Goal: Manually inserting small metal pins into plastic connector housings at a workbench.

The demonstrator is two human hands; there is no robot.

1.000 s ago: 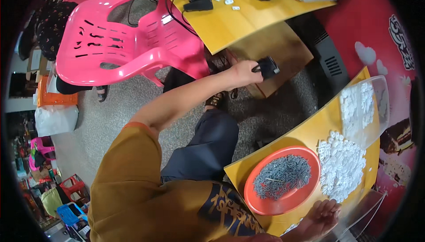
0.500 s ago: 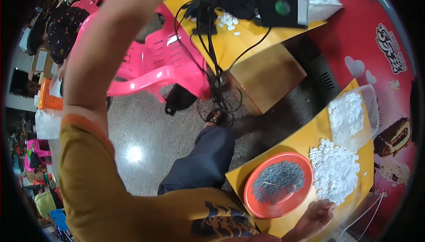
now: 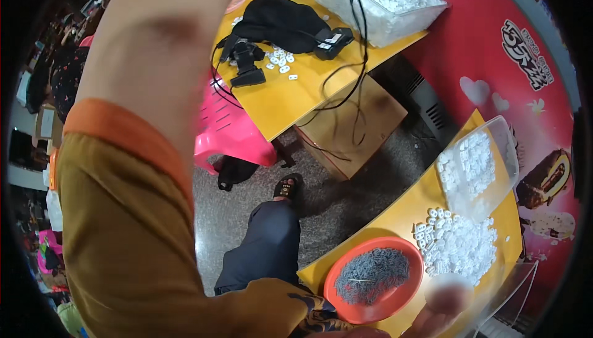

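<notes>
My left arm (image 3: 148, 60) stretches up across the left side, and its hand is out of the picture past the top edge. Low on the right, my right hand (image 3: 446, 304) is blurred by motion, so its fingers cannot be read. It hovers beside an orange-red bowl (image 3: 410, 295) full of small grey pin-like pieces (image 3: 374, 273). By its fingers lies a heap of small white plastic pieces (image 3: 462, 245) on the yellow table (image 3: 364, 227). Behind the heap, a clear plastic box (image 3: 506, 152) lies tipped, with more white pieces inside.
A second yellow table (image 3: 278, 106) holds a black cloth item (image 3: 275, 23) with straps, a black box-shaped device (image 3: 333, 42), loose white pieces and a full clear bin (image 3: 377, 23). Black cables (image 3: 363, 47) hang down. Below are a cardboard box (image 3: 352, 128) and a pink chair (image 3: 231, 128).
The black device that hung near the top now rests lower on the far table. My left arm has come closer and fills more of the left side. The view has shifted.
</notes>
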